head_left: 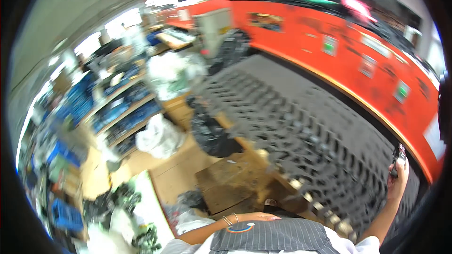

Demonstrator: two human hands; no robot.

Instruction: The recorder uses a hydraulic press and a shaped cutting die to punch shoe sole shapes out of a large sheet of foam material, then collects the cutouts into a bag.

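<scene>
My left hand lies flat against the front of the striped grey apron, fingers stretched out, holding nothing. At the far right my right hand is closed round a small black and pale object, too blurred to name. It is above the right end of a wide dark grey sheet. Many cut-out holes and shapes run in rows along the sheet's near side, while its far side is plain.
A long red machine body stands behind the sheet. To the left are a black plastic bag, a white bag, brown cardboard on the floor, loaded shelves and a blue crate.
</scene>
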